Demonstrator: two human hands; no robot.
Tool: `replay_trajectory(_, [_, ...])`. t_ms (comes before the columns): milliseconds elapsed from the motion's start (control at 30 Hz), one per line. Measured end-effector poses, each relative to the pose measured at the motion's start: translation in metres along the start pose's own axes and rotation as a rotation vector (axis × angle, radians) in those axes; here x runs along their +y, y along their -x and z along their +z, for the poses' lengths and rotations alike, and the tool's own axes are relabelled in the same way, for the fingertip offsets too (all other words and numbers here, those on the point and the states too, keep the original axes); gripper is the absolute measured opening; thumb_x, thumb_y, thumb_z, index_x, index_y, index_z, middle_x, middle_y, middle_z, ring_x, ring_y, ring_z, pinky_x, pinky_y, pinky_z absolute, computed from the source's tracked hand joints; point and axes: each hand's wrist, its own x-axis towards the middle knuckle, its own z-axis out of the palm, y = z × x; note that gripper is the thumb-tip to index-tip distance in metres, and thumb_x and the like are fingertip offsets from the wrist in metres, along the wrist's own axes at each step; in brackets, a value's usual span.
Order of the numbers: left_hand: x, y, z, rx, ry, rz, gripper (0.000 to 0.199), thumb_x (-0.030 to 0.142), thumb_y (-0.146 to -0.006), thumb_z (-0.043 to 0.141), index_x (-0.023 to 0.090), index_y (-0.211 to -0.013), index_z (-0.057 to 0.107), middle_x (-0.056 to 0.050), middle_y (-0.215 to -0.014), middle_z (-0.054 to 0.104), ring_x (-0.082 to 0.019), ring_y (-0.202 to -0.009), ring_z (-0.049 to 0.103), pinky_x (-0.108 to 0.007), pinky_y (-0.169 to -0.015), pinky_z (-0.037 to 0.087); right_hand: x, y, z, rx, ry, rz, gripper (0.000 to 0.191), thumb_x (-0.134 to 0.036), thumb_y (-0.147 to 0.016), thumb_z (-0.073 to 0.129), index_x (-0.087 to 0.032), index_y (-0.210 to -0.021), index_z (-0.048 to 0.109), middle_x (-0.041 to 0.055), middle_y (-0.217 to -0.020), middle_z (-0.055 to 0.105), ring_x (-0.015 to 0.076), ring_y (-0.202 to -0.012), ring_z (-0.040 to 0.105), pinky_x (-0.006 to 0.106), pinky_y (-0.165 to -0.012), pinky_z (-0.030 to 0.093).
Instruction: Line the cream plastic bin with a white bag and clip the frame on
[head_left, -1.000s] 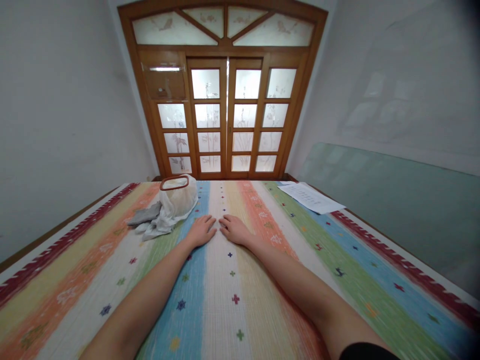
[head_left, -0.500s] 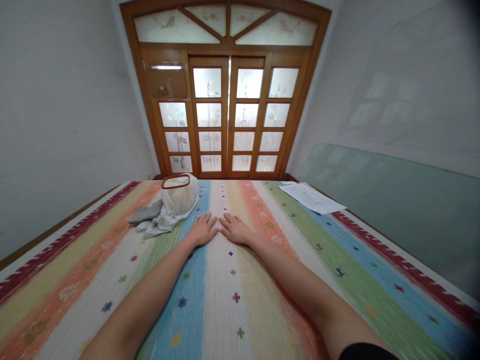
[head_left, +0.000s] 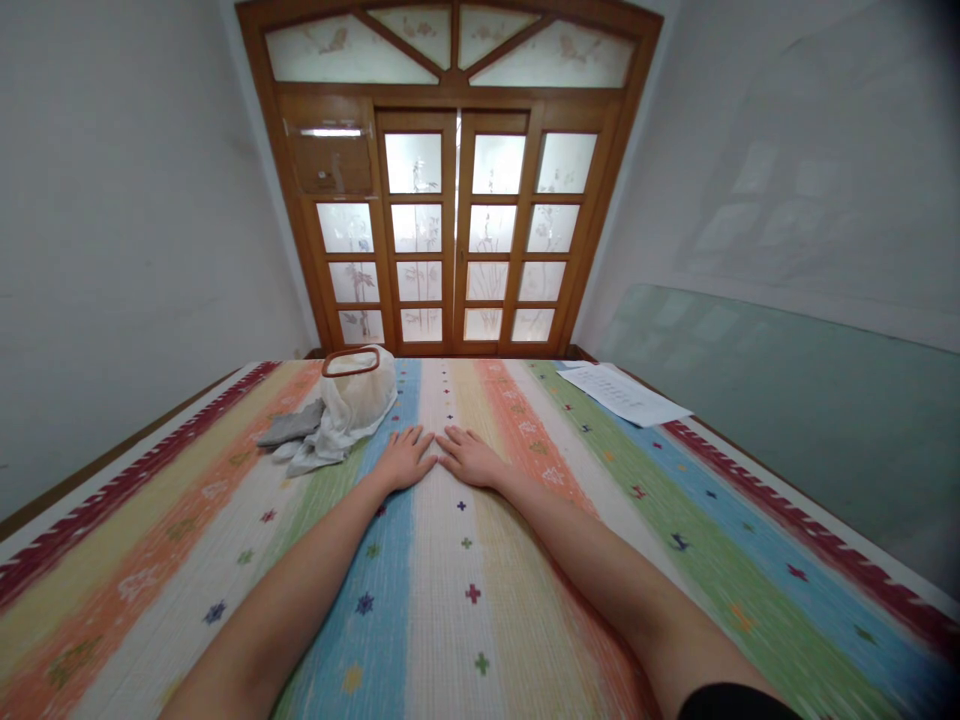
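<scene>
My left hand [head_left: 406, 460] lies palm down on the striped cloth [head_left: 442, 620], fingers spread, holding nothing. Close beside it, my right hand [head_left: 470, 458] rests flat on the cloth too, its fingers apart and nothing in it. The thumbs point toward each other near the white stripe. Beyond my left hand, to its left, stands a whitish bag [head_left: 367, 400] with a reddish-brown rectangular rim [head_left: 351, 373] at its top. A grey folded cloth [head_left: 291, 426] lies against the bag's left side.
White printed sheets of paper [head_left: 626, 395] lie at the far right of the cloth. A pale green panel [head_left: 780, 390] leans along the right wall. Wooden doors [head_left: 457, 230] with frosted panes stand beyond the far edge.
</scene>
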Motion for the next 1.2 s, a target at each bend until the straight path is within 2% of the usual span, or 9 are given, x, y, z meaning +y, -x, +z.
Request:
replay_trajectory(400, [0.004,0.002,-0.006,0.002,0.004,0.009,0.062,0.058,-0.1,0.042,0.025,-0.153,0.044,-0.016,-0.163,0.039,-0.038,-0.151,0.033,-0.06,-0.122,0.022,-0.003,0.001,-0.004,0.016,-0.016,0.004,0.062,-0.06,-0.103,0.04,-0.026,-0.154,0.048,0.0137,-0.161,0.041,0.0294,-0.152,0.034,0.052,-0.124,0.024])
replay_trajectory(933, [0.0,0.001,-0.003,0.033,0.013,0.021,0.06,0.057,-0.1,0.044,0.027,-0.151,0.047,-0.014,-0.161,0.043,-0.036,-0.149,0.036,-0.058,-0.121,0.023,-0.006,0.001,-0.009,0.03,0.024,-0.019,0.061,-0.061,-0.102,0.039,-0.024,-0.15,0.054,0.0149,-0.155,0.048,0.0304,-0.147,0.041,0.05,-0.121,0.03])
replay_trajectory(1200, [-0.001,0.001,-0.005,0.072,0.031,0.068,0.054,0.052,-0.099,0.049,0.027,-0.147,0.052,-0.012,-0.156,0.049,-0.03,-0.145,0.043,-0.049,-0.12,0.03,-0.006,0.001,-0.012,0.054,0.008,-0.047,0.054,-0.054,-0.101,0.047,-0.023,-0.144,0.059,0.0145,-0.15,0.053,0.0294,-0.141,0.048,0.048,-0.118,0.034])
